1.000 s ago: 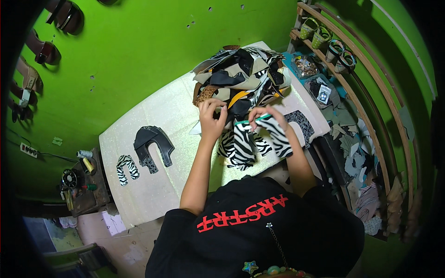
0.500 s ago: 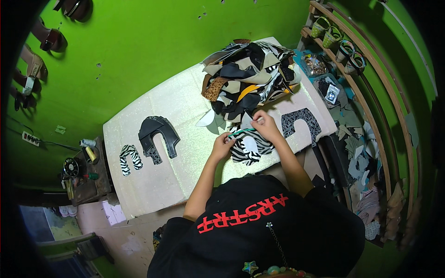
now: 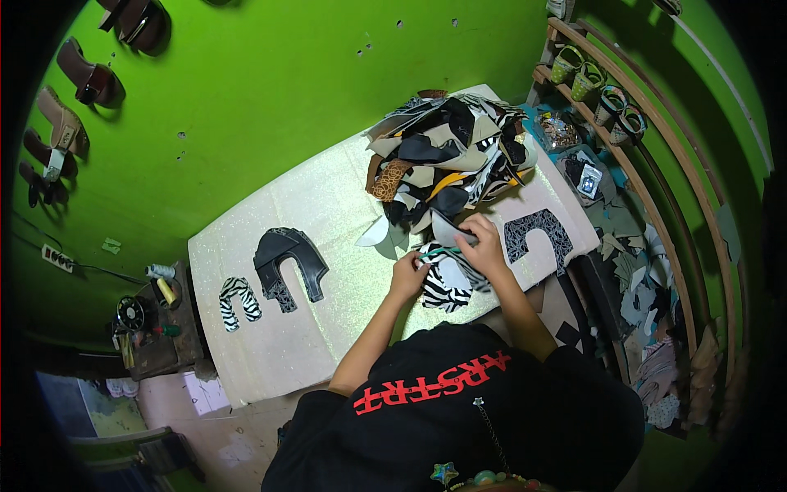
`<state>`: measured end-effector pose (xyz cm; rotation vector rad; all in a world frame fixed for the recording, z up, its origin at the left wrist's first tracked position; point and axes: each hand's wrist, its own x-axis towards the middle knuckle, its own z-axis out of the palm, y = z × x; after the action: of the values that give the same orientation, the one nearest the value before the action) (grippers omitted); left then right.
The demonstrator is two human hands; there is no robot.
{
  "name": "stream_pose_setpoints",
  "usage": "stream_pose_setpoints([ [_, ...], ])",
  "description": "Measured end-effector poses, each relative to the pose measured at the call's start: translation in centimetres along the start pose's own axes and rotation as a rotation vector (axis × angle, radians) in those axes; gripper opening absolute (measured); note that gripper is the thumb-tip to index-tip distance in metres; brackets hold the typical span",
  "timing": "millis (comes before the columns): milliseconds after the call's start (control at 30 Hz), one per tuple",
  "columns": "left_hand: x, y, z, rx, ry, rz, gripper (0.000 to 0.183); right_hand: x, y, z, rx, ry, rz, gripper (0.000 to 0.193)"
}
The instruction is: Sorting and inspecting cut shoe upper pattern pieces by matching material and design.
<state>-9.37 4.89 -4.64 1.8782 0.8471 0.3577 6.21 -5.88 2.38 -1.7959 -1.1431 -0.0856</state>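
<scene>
Over the near right part of the table, my left hand is closed, its fingertips pinching the end of a thin green strip at the edge of zebra-striped material. A white patch shows on the striped material, which hangs below both hands. My right hand has its fingers closed on a pointed grey-and-white scrap piece. Beyond my hands rises a large heap of scraps in black, beige, zebra and orange. White and grey loose pieces lie left of the right hand's piece.
Black arch-shaped pieces and a zebra arch lie at left on the pale table. A black patterned arch lies right. A wooden rack with small shoes and piled scraps stands further right. Thread spools sit left.
My right hand has drawn slightly closer to the table's near side, and the pointed grey-and-white piece now shows at its fingertips. The whole view has shifted a little.
</scene>
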Motion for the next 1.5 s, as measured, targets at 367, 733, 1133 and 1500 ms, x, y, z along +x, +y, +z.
stream_pose_setpoints([
  [367, 3.9, 4.3, -5.6, -0.001, 0.589, 0.203, 0.027, 8.5, -3.6, -1.4, 0.038, 0.278, -0.294, 0.02],
  [733, 16.3, 13.0, -10.5, 0.278, 0.5, 0.617, 0.041, 14.5, -2.3, 0.2, -0.215, -0.358, 0.007, 0.034],
  [1133, 17.2, 12.1, -7.2, 0.525, 0.341, 0.398, 0.038, 25.6, 1.4, 2.9, -0.413, -0.539, -0.111, 0.075],
  [1500, 19.4, 13.0, -7.8, 0.471, 0.452, 0.402, 0.033, 29.2, 2.7, 4.7, -0.507, -0.719, -0.166, 0.036],
])
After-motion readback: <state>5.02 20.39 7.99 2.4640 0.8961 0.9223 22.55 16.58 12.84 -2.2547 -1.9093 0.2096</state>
